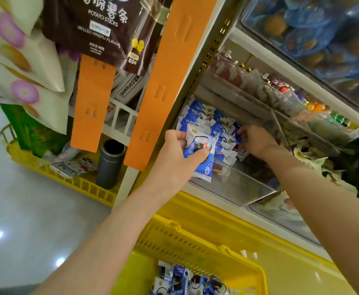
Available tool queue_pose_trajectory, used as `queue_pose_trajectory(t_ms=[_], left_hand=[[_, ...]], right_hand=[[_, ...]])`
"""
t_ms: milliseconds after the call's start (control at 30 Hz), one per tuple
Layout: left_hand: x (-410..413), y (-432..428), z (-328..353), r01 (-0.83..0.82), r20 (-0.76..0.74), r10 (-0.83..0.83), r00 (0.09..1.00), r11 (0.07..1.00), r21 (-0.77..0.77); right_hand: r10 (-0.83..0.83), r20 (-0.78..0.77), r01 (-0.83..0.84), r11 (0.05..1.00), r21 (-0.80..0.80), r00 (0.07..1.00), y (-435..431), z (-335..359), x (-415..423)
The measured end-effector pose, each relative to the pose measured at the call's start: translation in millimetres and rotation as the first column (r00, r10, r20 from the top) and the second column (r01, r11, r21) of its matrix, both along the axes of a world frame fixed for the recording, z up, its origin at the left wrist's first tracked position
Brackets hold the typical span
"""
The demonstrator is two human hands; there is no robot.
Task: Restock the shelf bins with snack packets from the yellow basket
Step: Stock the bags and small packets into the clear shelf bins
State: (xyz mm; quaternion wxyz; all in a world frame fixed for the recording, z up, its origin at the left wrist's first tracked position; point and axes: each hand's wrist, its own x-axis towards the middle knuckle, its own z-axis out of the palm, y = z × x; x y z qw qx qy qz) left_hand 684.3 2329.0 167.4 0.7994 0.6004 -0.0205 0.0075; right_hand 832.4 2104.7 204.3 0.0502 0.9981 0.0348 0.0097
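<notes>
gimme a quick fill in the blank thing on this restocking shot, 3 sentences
1. The left hand grips snack packets coloured white and ____.
2. The basket under the arms, with more packets in it, is ____ in colour.
3. The right hand reaches into the clear bin, which sits ____ the basket.

Missing words: blue; yellow; above
</notes>
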Motion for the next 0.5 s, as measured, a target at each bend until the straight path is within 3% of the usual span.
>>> queue_pose_trajectory(t_ms=[100, 200, 267, 400, 500], left_hand=[[-5.2, -3.6, 2.9, 0.009, 0.009, -0.009, 1.000, 0.999, 0.034], [-13.0, -4.5, 4.9, 0.037, 0.042, -0.041, 0.998, 0.995, 0.089], [-20.3, -5.0, 7.5, 0.066, 0.067, -0.078, 0.995, 0.984, 0.166], [-36.0, -10.6, 11.3, 0.104, 0.089, -0.119, 0.989, 0.982, 0.157], [-44.1, -14.8, 8.9, 0.110, 0.061, -0.120, 0.991, 0.983, 0.150]], right_hand=[[-0.036, 0.133, 0.010, 0.982, 0.188, 0.990, 15.8, 12.7, -23.6], [-0.045, 0.298, -0.122, 0.847, 0.518, 0.954, 43.0, 28.6, -68.8], [0.031, 0.274, -0.201, 0.757, 0.621, 0.961, 58.5, 36.2, -103.5], [0.284, 0.082, -0.276, 0.754, 0.597, 0.955, 68.3, 35.2, -162.3], [0.261, 0.009, -0.197, 0.706, 0.681, 0.965, 62.4, 34.6, -180.0]])
